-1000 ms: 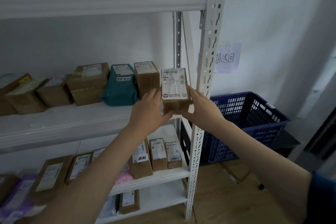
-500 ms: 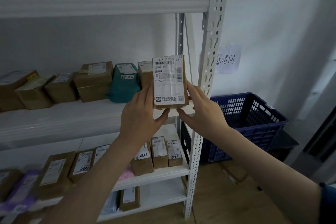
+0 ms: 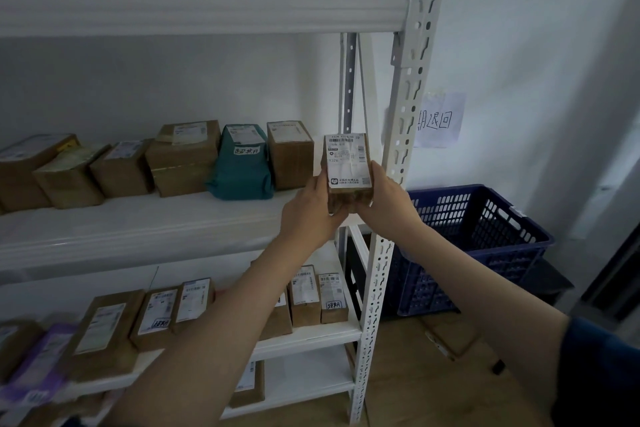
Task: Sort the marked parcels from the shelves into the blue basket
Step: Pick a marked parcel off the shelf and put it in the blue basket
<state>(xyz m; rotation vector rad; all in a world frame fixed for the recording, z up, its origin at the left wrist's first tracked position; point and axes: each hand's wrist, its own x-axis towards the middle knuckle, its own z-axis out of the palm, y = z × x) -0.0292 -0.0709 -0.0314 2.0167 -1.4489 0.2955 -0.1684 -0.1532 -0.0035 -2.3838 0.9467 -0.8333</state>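
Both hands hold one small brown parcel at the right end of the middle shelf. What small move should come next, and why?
Probably set it back on the middle shelf. The small brown parcel held by the left hand and right hand shows only a printed label, with no handwritten tag like the one on the teal parcel. So it seems unmarked and should not go into the blue basket.

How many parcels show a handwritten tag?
3: teal parcel, middle shelf; left brown box and right brown box, lower shelf. The left arm may hide more.
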